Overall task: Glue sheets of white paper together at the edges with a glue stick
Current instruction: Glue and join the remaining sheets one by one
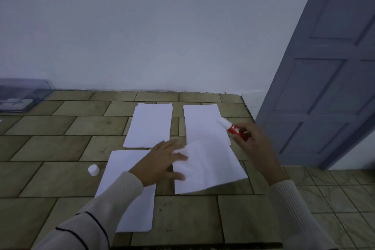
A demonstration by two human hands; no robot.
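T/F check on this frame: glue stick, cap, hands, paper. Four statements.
1. The right hand holds the glue stick. True.
2. The cap is on the glue stick. False: it lies on the tiled surface, left of the near paper stack.
3. The left hand touches the loose sheet at its left edge. True.
4. The glue stick's body is blue. False: it is red, with a white tip.

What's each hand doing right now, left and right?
Left hand: open, straight fingers resting on the edge of the loose sheet.
Right hand: closed around the uncapped glue stick.
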